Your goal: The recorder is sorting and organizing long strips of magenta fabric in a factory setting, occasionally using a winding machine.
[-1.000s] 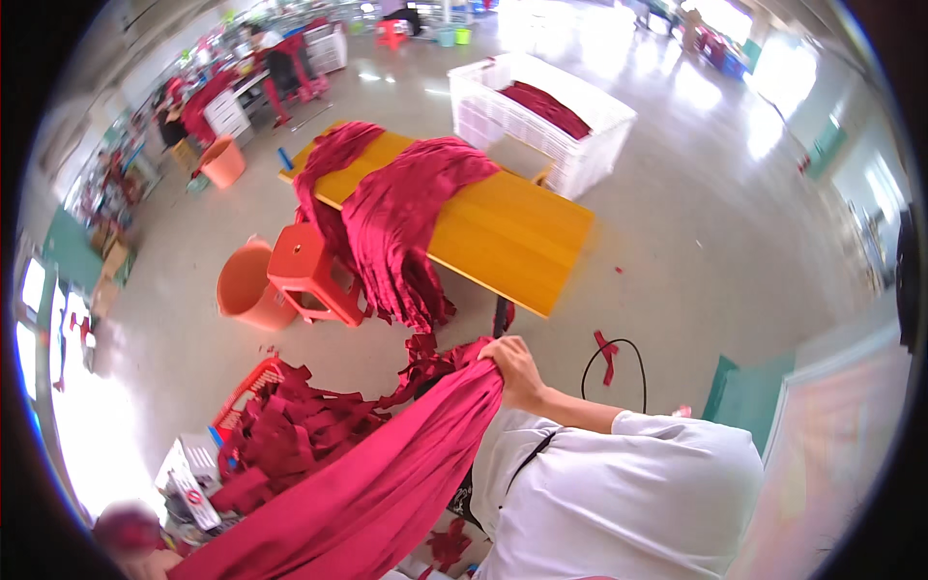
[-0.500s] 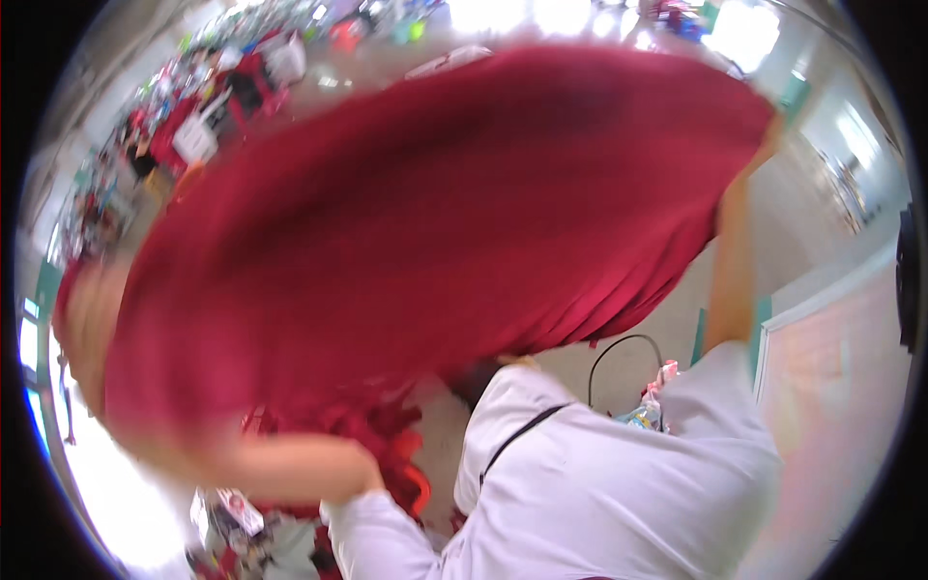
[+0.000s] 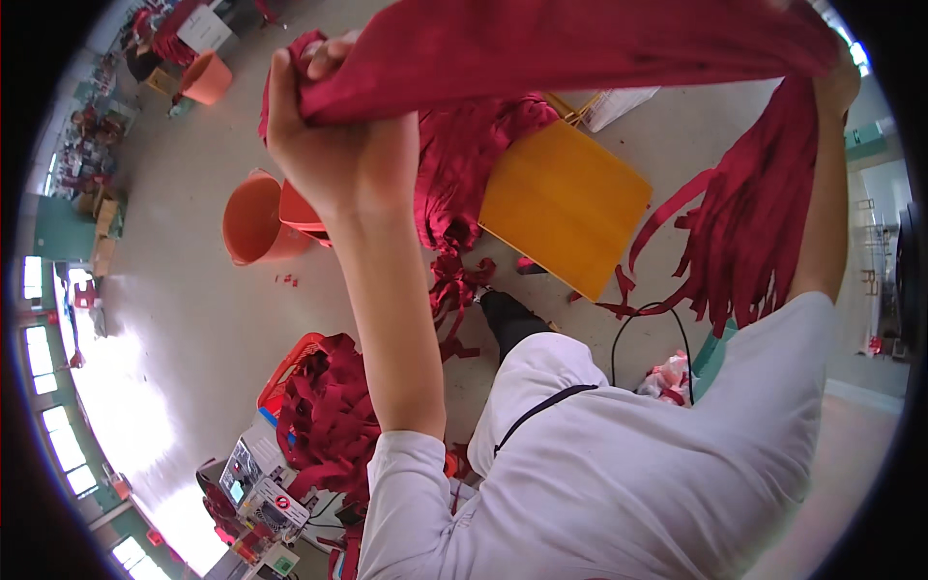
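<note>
A long bundle of dark red cloth strips (image 3: 580, 48) is stretched between my raised hands along the top of the view. My left hand (image 3: 348, 155) is closed round its left end, with fingertips showing over the cloth. At the far right my right hand (image 3: 839, 92) grips the other end, though most of its fingers are hidden or out of view. Loose strip ends (image 3: 739, 213) hang from beside my right hand in a fringe. Beyond my left wrist, more red strips (image 3: 459, 179) lie heaped next to a flat orange-yellow board (image 3: 570, 208).
An orange bucket (image 3: 256, 217) stands on the floor left of the board, with another bucket (image 3: 206, 79) farther back. A red basket (image 3: 280, 372) overflows with red cloth near my left elbow. A sewing machine (image 3: 266, 493) sits lower left. A black cable (image 3: 619, 338) loops beside a plastic bag (image 3: 667, 375).
The red cloth was spread wide and blurred by motion before me. Now it is a narrower bundle held higher, its loose ends hanging at right. My left hand has moved up and rightward.
</note>
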Available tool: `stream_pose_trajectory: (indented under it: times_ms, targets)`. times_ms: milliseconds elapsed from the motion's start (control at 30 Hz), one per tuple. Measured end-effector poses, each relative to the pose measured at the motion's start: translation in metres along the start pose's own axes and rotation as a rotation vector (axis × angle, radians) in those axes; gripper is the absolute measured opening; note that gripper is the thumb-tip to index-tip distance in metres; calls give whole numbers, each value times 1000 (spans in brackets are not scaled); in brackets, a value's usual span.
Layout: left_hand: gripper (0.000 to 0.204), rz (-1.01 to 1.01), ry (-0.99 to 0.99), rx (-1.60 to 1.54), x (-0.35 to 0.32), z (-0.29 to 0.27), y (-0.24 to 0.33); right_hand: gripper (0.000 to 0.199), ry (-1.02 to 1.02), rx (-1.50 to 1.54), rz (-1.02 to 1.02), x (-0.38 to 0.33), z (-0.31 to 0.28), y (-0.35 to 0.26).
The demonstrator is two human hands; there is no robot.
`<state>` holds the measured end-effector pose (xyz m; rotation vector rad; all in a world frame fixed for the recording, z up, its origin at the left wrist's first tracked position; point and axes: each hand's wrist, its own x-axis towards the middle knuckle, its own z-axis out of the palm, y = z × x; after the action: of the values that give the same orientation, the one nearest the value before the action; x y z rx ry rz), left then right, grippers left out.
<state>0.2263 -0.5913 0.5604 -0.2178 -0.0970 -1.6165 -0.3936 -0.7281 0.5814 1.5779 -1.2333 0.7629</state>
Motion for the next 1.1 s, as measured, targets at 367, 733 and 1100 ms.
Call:
stream_pose_trajectory:
  times_ms: [367, 733, 1100]
  targets:
    - [20, 272, 666, 209, 10, -222, 87, 42, -497, 420, -17, -170, 190, -225]
    - [31, 416, 1478, 568, -104, -350, 238, 52, -756, 1047, -232, -151, 189, -404]
    - [68, 84, 1602, 333, -206, -508, 144, 42, -755, 1262, -365, -233, 151, -492]
